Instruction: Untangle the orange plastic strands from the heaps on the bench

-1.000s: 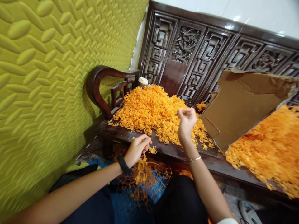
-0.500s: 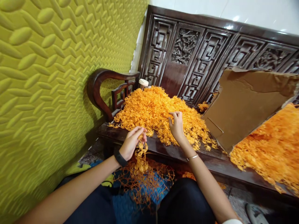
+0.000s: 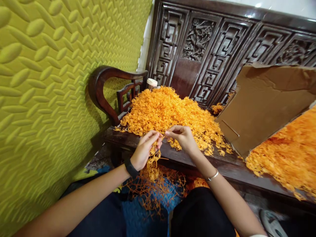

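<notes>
We're right over both hands now. The left hand (image 3: 144,149) is curled shut, thumb against fingertips, gripping the top of an orange strand (image 3: 153,163). Pinched only at its upper end, the strand hangs straight down from those fingers into the loose tangle (image 3: 153,194) on the lap. The right hand (image 3: 182,138) comes in tip to tip with the left, thumb and forefinger pressed together at the strand's top; what sits between those pads is too small for us to make out. Just beyond the fingertips lies the big orange heap (image 3: 170,108) on the bench seat (image 3: 229,168), within easy reach. Well off to the right of the fingers, a cardboard sheet (image 3: 264,105) leans on the carved backrest (image 3: 197,42), seemingly walling off a second heap (image 3: 288,154).
</notes>
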Motion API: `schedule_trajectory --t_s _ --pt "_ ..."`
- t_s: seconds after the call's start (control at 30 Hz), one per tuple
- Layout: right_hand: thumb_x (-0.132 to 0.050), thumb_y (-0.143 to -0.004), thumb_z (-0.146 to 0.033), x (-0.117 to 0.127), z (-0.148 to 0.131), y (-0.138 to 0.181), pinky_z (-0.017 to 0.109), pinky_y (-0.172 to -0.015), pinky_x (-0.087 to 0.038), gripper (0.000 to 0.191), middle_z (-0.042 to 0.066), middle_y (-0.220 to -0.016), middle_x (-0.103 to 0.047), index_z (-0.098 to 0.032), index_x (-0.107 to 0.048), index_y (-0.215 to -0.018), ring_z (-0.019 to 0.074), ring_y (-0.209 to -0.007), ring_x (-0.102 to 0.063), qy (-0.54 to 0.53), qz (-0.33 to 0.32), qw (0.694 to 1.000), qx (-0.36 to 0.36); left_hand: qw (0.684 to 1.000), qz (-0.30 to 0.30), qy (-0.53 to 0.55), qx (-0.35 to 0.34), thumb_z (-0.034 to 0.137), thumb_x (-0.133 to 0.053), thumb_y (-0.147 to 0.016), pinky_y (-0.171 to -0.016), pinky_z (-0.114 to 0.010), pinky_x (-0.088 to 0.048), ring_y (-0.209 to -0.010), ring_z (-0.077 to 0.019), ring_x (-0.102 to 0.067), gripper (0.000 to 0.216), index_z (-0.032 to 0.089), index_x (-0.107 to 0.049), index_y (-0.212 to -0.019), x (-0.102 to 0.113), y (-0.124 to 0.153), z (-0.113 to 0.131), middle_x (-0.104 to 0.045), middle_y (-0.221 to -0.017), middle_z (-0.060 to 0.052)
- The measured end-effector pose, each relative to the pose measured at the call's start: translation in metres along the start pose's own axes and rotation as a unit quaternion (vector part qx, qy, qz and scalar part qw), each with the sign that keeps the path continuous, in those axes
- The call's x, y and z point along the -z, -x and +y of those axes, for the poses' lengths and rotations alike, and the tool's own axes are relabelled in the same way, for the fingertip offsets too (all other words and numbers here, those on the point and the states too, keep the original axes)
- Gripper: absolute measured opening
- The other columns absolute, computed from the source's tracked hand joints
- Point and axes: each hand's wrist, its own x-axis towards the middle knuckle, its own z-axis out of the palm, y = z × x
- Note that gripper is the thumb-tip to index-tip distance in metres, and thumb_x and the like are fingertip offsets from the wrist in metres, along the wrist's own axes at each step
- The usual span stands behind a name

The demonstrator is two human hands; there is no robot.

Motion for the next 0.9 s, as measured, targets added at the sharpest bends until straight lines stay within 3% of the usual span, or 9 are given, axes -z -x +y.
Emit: schedule_trajectory --t_s 0.1,0.2,0.23,0.4,0.53,0.63,0.73,0.8,0.9 --pt "-0.068 -0.067 -0.039 0.012 0.001 -0.005 0.027 -0.052 -0.042 0.023 0.002 -0.059 -0.062 -0.016 -0.064 -0.061 0.0114 -0.051 -0.052 0.016 0.124 0.991 0.05 0.999 0.029 0.003 -0.013 0.029 -0.055 -0.08 -0.05 -0.02 -0.03 -0.051 -0.0061 -0.039 0.015 0.016 -0.054 -0.074 -0.005 0.003 0.0 -0.042 -0.057 0.005" --pt "-0.063 -0.073 -0.035 0.035 0.01 -0.011 0.028 -0.056 -0.044 0.019 0.004 -0.069 -0.065 -0.017 -0.063 -0.069 0.0121 -0.056 -0.053 0.002 0.304 0.945 0.116 0.999 0.045 0.003 0.015 0.031 -0.056 -0.079 -0.046 -0.02 -0.026 -0.047 -0.0055 -0.036 0.018 0.015 -0.054 -0.071 -0.004 0.009 -0.006 -0.038 -0.052 0.006" --pt "-0.062 -0.074 -0.035 0.042 0.015 -0.014 0.029 -0.06 -0.046 0.018 0.005 -0.073 -0.065 -0.017 -0.062 -0.073 0.0133 -0.061 -0.056 -0.002 0.327 0.936 0.131 0.999 0.036 0.004 0.029 0.032 -0.057 -0.079 -0.047 -0.02 -0.028 -0.048 -0.0061 -0.039 0.019 0.015 -0.055 -0.072 -0.002 0.01 -0.009 -0.041 -0.052 0.005" --pt "-0.061 -0.074 -0.033 0.052 0.041 -0.027 0.042 -0.083 -0.045 0.034 0.013 -0.102 -0.062 -0.018 -0.054 -0.104 0.0242 -0.098 -0.058 0.144 0.252 0.944 0.154 0.994 0.016 0.086 0.064 0.036 -0.055 -0.079 -0.067 -0.027 -0.045 -0.068 -0.0139 -0.059 0.024 0.013 -0.058 -0.084 0.008 0.006 -0.013 -0.06 -0.073 -0.004" --pt "-0.06 -0.075 -0.038 0.036 0.038 -0.025 0.048 -0.095 -0.035 0.032 0.015 -0.12 -0.054 -0.019 -0.057 -0.1 0.0296 -0.118 -0.043 0.258 0.215 0.929 0.152 0.99 0.008 0.12 0.067 0.025 -0.055 -0.077 -0.081 -0.034 -0.047 -0.082 -0.019 -0.064 0.019 0.013 -0.059 -0.092 0.006 -0.001 -0.009 -0.064 -0.092 -0.008" --pt "-0.048 -0.084 -0.042 0.02 0.021 -0.012 0.035 -0.076 -0.044 0.028 0.009 -0.092 -0.064 -0.018 -0.061 -0.083 0.021 -0.089 -0.058 0.202 0.074 0.969 0.124 0.994 0.026 0.086 0.054 0.015 -0.06 -0.073 -0.083 -0.033 -0.046 -0.084 -0.0176 -0.064 0.022 0.015 -0.059 -0.095 0.003 -0.001 -0.007 -0.063 -0.092 -0.005" --pt "-0.048 -0.084 -0.046 0.006 0.007 0.002 0.025 -0.053 -0.037 0.035 0.0 -0.057 -0.057 -0.017 -0.061 -0.068 0.0113 -0.053 -0.05 0.188 -0.07 0.976 0.083 0.997 0.035 0.057 0.042 0.015 -0.063 -0.074 -0.083 -0.03 -0.046 -0.082 -0.0135 -0.062 0.038 0.02 -0.057 -0.111 0.005 -0.001 -0.007 -0.062 -0.084 -0.001" --pt "-0.058 -0.078 -0.045 0.001 0.003 0.008 0.024 -0.047 -0.032 0.031 -0.002 -0.052 -0.053 -0.017 -0.06 -0.065 0.0092 -0.048 -0.044 0.198 -0.085 0.973 0.078 0.999 0.032 0.026 0.027 0.016 -0.063 -0.073 -0.082 -0.027 -0.046 -0.08 -0.0111 -0.06 0.046 0.024 -0.054 -0.118 0.007 -0.002 -0.007 -0.061 -0.081 0.001" --pt "-0.064 -0.073 -0.043 0.002 0.002 0.011 0.025 -0.052 -0.038 0.025 0.0 -0.062 -0.061 -0.018 -0.062 -0.072 0.011 -0.054 -0.052 0.161 -0.046 0.983 0.076 0.998 0.02 -0.054 0.003 0.021 -0.062 -0.076 -0.077 -0.027 -0.048 -0.076 -0.0117 -0.06 0.038 0.023 -0.058 -0.114 0.01 -0.003 -0.007 -0.061 -0.08 0.0"
